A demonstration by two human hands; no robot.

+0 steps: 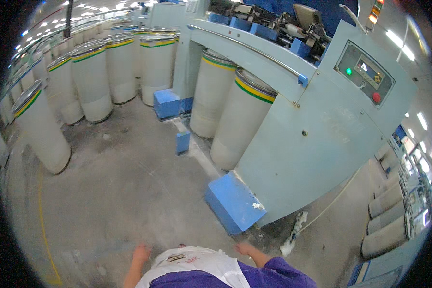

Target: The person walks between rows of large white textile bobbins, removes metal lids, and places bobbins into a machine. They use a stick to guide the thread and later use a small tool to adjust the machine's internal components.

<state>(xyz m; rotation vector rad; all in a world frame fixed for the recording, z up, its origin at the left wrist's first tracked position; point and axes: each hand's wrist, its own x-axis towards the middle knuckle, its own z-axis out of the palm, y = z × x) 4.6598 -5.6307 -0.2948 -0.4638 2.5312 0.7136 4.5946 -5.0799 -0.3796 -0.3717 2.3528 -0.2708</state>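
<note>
My left hand hangs low in front of me, beside the white apron I wear over purple clothing. On the apron's other side is my right hand, its forearm bare below a purple sleeve. Both hands are small and blurred here, so their fingers do not show clearly; nothing can be made out in either. Nearest to the right hand is a blue block-shaped cover at the foot of a pale green-blue machine. Neither hand touches it.
Two tall white cans with green and yellow bands stand under the machine. Several similar cans line the left and back. A control panel is on the machine's end. White fibre fluff and a cord lie on the floor at right.
</note>
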